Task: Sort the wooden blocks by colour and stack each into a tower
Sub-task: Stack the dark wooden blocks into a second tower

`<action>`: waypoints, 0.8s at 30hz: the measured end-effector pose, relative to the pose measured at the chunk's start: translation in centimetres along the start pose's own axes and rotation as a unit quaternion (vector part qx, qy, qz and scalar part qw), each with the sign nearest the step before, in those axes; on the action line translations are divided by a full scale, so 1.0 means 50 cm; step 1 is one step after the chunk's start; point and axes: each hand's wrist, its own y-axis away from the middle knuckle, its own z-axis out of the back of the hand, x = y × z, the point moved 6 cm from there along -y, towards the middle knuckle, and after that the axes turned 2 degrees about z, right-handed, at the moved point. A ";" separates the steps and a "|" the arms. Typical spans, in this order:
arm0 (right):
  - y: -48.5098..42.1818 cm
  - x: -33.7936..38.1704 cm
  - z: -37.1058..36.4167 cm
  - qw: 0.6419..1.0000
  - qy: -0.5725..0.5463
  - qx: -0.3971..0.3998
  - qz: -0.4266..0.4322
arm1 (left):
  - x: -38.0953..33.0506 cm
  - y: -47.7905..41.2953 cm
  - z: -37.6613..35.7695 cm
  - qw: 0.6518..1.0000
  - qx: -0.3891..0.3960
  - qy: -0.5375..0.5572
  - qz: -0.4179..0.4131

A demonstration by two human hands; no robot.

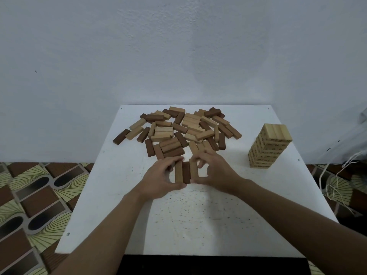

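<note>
Nearest me, left grip [162, 175] and right grip [216, 171] clamped three tan and dark-brown wooden blocks [186, 172] mid-frame on the white table [198, 225]; a pale wooden tower [270, 145] stood done at right, the mixed heap [178, 130] above lay unsorted.

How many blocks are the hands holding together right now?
3, side by side between left hand and right hand: left light block, dark block in the middle, right light block. The fingers may hide more.

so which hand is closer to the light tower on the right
Right. The right hand grips the row of three blocks left of the light tower; the left hand holds the row's other side, further away.
</note>
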 end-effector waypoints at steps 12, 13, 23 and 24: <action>-0.006 0.011 -0.020 0.997 0.023 0.046 0.059 | -0.002 -0.001 0.005 0.999 0.036 0.006 0.008; -0.005 0.014 -0.023 0.997 0.023 0.042 0.066 | -0.001 -0.002 0.007 0.999 0.044 0.014 0.008; -0.025 0.027 -0.029 0.997 0.002 0.064 0.041 | -0.028 -0.010 0.031 0.996 0.067 -0.045 -0.033; -0.031 0.028 -0.033 0.997 -0.002 0.067 0.034 | -0.028 -0.012 0.038 0.995 0.065 -0.063 -0.041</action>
